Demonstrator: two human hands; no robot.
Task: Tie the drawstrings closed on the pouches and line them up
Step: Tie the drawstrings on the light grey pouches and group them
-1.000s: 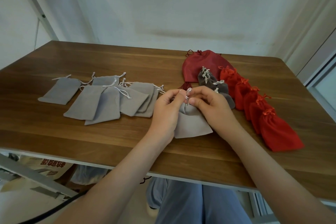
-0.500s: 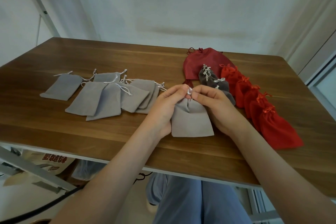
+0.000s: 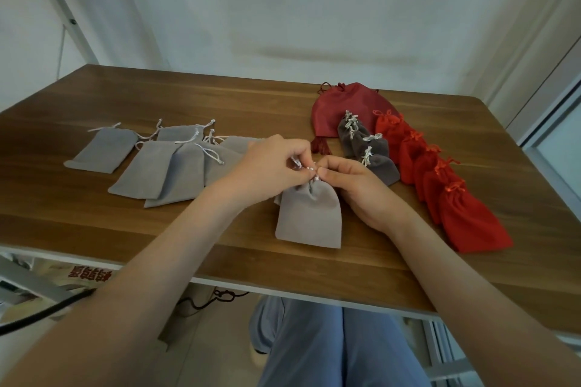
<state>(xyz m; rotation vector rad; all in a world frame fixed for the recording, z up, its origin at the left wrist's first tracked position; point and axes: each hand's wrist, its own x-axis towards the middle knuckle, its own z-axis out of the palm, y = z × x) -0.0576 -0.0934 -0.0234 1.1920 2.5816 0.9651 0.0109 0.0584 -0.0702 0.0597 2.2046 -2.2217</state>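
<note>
Grey pouch (image 3: 309,217) on table (image 3: 94,229) | left hand (image 3: 267,166), right hand (image 3: 355,188) pinch drawstring (image 3: 309,169)

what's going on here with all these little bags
A person is tying the white drawstring of a light grey pouch on the table, left hand and right hand both pinching the cord above its gathered neck. To the left lie flat untied grey pouches; to the right, tied dark grey pouches and a row of tied red pouches.

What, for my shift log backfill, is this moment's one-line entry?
phase: tying | left hand: pinches drawstring | right hand: pinches drawstring | grey pouch: cinched, on table
</note>
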